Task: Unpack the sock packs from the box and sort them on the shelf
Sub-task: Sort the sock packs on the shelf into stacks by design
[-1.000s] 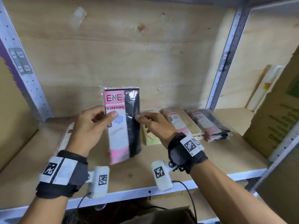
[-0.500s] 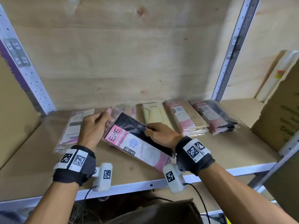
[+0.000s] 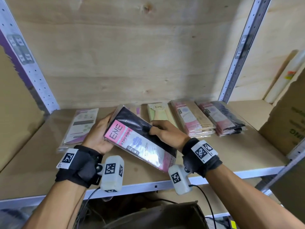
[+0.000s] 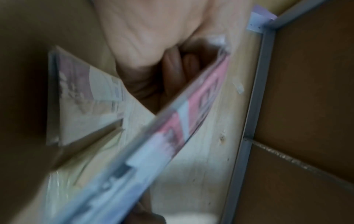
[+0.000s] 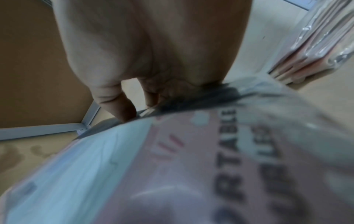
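You hold one pack point(image 3: 140, 139) in both hands, above the shelf point(image 3: 231, 156) front, tilted, not yet down. Its long axis runs diagonal: pink "ENE" header end toward your left hand point(image 3: 97, 138), far end down-right under your right wrist. Left hand cups the header corner, fingers curled behind it. Right hand point(image 3: 166, 134) grips the black edge from above, thumb and fingers pinched on it. The matching pink/black stack point(image 3: 221, 119) sits at the row's right end, past the beige stack point(image 3: 191, 119) and the green pack point(image 3: 159, 113), so it lies off your right hand. My read: swing the header end away from you to match the row's axis, then carry right; the right hand is nearer. A purple pack point(image 3: 79, 128) lies flat left of your left hand.
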`<move>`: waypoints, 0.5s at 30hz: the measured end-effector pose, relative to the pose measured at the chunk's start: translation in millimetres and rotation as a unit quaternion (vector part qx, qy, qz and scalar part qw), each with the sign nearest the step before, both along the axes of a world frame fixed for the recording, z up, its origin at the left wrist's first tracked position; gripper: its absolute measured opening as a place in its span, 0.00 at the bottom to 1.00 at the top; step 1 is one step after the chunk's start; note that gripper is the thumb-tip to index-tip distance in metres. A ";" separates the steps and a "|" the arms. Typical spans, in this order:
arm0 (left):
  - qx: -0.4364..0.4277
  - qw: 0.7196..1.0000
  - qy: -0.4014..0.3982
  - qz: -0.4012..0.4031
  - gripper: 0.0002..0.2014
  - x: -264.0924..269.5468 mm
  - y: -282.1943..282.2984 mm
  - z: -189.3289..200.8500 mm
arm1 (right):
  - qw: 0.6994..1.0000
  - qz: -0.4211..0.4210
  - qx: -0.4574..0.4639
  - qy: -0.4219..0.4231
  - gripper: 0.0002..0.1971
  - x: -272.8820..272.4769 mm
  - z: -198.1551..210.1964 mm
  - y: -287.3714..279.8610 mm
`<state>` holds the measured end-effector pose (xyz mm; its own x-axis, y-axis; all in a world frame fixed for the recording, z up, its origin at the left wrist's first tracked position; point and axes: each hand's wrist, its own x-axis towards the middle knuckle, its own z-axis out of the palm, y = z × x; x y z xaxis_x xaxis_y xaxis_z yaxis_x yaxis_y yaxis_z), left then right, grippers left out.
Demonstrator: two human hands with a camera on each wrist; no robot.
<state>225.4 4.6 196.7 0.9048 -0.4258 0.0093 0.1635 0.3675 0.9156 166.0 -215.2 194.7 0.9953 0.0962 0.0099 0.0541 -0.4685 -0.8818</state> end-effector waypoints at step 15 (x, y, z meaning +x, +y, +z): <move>0.159 0.983 0.014 0.095 0.39 -4.8 -6.8 -2.2 | 0.968 -0.077 0.234 0.037 0.03 -3.5 0.9 -13.7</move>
<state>220.6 -2.2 194.4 0.9664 -0.2259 -0.1228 0.1463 0.0903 0.9851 162.5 -228.9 195.6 0.9972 -0.0507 -0.0550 -0.0558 -0.0141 -0.9983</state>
